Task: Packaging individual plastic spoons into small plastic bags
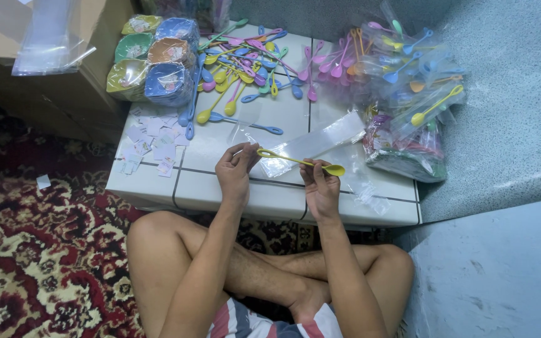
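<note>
The person is holding a long yellow plastic spoon (301, 162) over the white tiled desk (220, 188): the left hand (235, 169) is pinching its handle tip, the right hand (320, 184) is gripping near its bowl, above a clear plastic sleeve (311, 145).

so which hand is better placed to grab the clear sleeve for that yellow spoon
Probably the left hand. It pinches only the handle tip of the yellow spoon, close to the clear sleeve, while the right hand supports the spoon near its bowl.
</note>
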